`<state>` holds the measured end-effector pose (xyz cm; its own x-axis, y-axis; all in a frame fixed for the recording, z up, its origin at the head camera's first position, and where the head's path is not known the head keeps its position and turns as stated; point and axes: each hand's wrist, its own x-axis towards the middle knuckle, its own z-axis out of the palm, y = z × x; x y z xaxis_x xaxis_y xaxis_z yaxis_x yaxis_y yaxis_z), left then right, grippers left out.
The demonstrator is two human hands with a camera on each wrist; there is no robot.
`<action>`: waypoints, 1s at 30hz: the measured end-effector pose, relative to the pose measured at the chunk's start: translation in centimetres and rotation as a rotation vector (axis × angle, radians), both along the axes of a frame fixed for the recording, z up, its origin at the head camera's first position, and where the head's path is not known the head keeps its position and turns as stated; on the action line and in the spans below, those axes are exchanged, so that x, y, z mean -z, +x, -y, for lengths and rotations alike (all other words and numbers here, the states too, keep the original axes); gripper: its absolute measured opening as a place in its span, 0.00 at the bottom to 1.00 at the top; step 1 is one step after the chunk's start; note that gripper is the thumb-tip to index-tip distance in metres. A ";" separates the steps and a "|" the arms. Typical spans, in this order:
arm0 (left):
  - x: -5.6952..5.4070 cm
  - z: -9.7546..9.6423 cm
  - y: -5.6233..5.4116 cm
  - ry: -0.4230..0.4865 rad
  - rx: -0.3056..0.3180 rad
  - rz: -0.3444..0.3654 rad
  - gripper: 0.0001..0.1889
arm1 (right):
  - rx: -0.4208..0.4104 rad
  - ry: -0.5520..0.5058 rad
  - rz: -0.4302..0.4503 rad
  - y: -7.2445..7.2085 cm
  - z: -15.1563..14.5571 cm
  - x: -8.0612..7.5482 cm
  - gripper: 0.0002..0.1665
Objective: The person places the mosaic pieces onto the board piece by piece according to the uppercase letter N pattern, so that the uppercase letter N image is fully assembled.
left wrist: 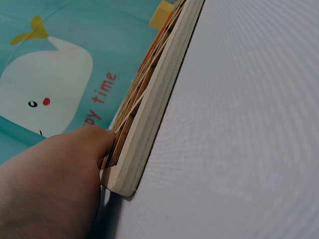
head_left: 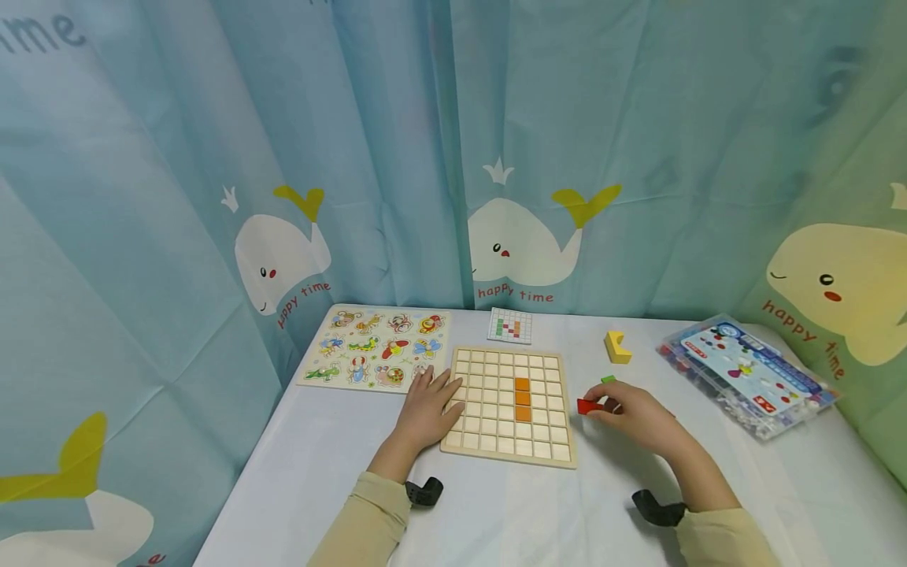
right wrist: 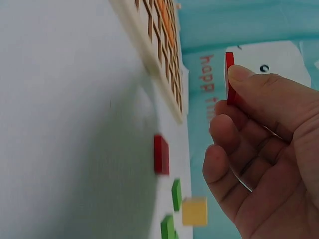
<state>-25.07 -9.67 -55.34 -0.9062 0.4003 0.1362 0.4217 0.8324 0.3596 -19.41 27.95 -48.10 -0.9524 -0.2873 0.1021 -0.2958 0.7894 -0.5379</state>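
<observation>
My left hand (head_left: 427,405) rests on the left side of a wooden grid board (head_left: 506,458), fingers spread; the left wrist view has its thumb (left wrist: 102,142) at the board's edge. An orange block (head_left: 523,398) fills three cells in a column on the board. Just off the board's right side, my right hand (head_left: 641,421) pinches a thin red block (right wrist: 230,74) between thumb and fingers, above the table. Below that hand, a second red block (right wrist: 161,155) lies on the table. Green blocks (right wrist: 177,194) lie near it, partly hidden by the hand in the head view.
A yellow block (head_left: 617,348) sits behind the right hand. At the right lies a clear plastic box (head_left: 751,374) with a printed label. A small pattern card (head_left: 509,326) is behind the board, and an insect picture puzzle (head_left: 375,348) at its left. A curtain (head_left: 397,157) hangs behind.
</observation>
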 end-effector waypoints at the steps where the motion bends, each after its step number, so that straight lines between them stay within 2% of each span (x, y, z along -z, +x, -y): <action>1: 0.0 0.0 0.0 0.000 0.000 0.002 0.28 | -0.006 -0.001 0.005 -0.1 0.4 -0.1 0.10; 11: 0.3 -0.1 -0.1 0.013 -0.002 -0.006 0.28 | -0.052 -0.038 0.065 -0.6 3.6 -0.3 0.10; 22: 0.1 -0.1 0.0 0.010 -0.006 -0.017 0.28 | -0.084 -0.074 0.080 -1.1 6.3 0.4 0.11; 30: 0.2 0.0 -0.1 0.011 -0.003 -0.025 0.28 | -0.100 -0.114 0.123 -1.3 7.5 1.3 0.10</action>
